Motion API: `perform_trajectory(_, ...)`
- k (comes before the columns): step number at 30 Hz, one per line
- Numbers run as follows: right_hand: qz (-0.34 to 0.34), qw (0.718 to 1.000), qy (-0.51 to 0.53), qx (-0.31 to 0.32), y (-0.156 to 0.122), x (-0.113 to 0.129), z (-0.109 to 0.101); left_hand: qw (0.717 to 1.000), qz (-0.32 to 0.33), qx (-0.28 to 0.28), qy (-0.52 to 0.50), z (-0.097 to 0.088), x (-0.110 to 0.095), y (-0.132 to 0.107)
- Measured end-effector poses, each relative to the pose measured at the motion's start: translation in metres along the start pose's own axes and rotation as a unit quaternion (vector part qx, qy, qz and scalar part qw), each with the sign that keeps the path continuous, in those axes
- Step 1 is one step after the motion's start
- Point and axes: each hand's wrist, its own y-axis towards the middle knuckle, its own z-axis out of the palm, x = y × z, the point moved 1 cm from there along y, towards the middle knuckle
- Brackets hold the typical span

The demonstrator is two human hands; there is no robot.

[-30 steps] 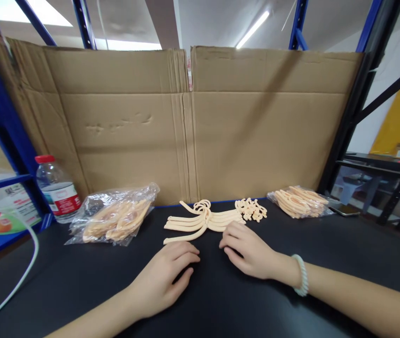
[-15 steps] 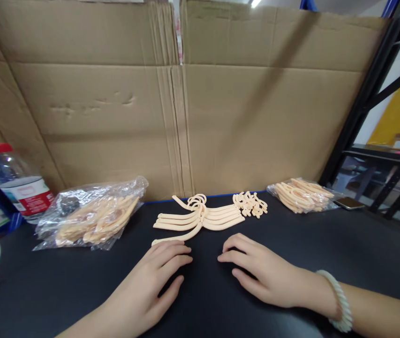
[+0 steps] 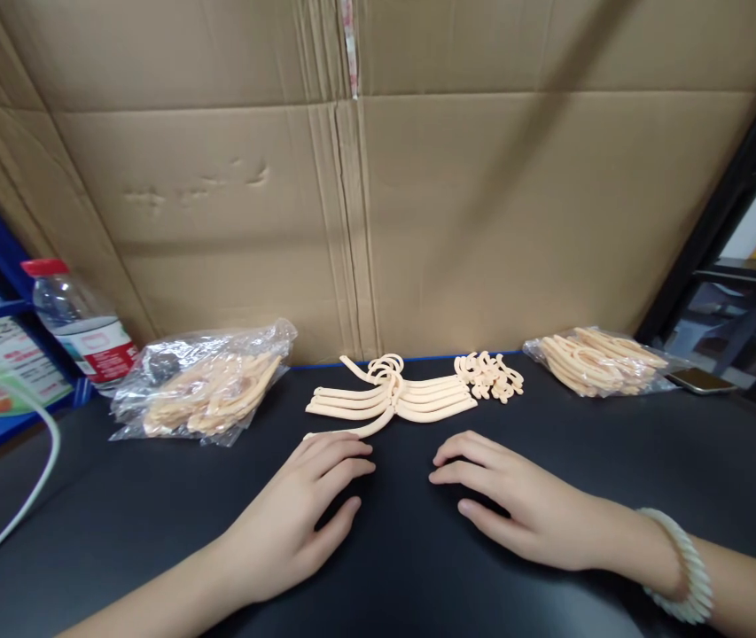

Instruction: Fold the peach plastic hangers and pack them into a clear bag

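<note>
While a red-capped plastic bottle (image 3: 78, 323) is seen at far left, a clear bag of pale strips (image 3: 211, 390) is set beside it on a black tabletop (image 3: 404, 567). The left hand (image 3: 304, 505) is held with thumb and fingers apart, near fanned curved strips (image 3: 392, 390) laid at center; whether they are touched cannot be told. Beside these, small pieces (image 3: 484, 377) are heaped. The right hand (image 3: 517, 505), thumb and fingers also parted, is positioned nearer the camera; a second bag (image 3: 596, 361) is placed beyond.
</note>
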Motion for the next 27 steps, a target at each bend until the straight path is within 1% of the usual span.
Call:
perform_trajectory(8, -0.010, 1.000, -0.005, 0.004, -0.002, 0.000, 0.000, 1.000, -0.003, 0.001, 0.004, 0.001, 0.001, 0.000)
perform_trajectory(11, -0.015, 1.000, 0.006, -0.006, -0.001, -0.008, -0.008, 1.000, 0.001, -0.007, 0.018, 0.002, 0.002, 0.001)
perform_trajectory(12, -0.012, 1.000, 0.003, -0.023, -0.001, -0.014, -0.014, 1.000, 0.000, -0.014, 0.023, 0.002, 0.003, 0.001)
perform_trajectory(14, 0.004, 0.996, -0.025, -0.080, -0.003, -0.030, -0.027, 0.999, -0.007, -0.030, 0.028, 0.001, 0.004, 0.000)
perform_trajectory(17, 0.049, 0.980, -0.089, -0.171, -0.009, -0.061, -0.047, 0.998, -0.024, -0.054, 0.025, 0.000, 0.007, -0.001)
perform_trajectory(19, 0.073, 0.968, -0.121, -0.209, -0.014, -0.081, -0.055, 0.997, -0.034, -0.067, 0.025, -0.002, 0.010, -0.001)
perform_trajectory(21, 0.089, 0.960, -0.148, -0.222, -0.017, -0.097, -0.058, 0.996, -0.047, -0.075, 0.030, -0.002, 0.015, -0.001)
perform_trajectory(23, 0.091, 0.955, -0.172, -0.223, -0.018, -0.106, -0.056, 0.994, -0.059, -0.082, 0.030, -0.002, 0.021, 0.001)
perform_trajectory(25, 0.082, 0.954, -0.193, -0.213, -0.018, -0.111, -0.051, 0.993, -0.072, -0.089, 0.022, 0.000, 0.026, 0.002)
perform_trajectory(27, 0.071, 0.957, -0.211, -0.186, -0.016, -0.113, -0.046, 0.992, -0.084, -0.093, -0.001, 0.002, 0.030, 0.003)
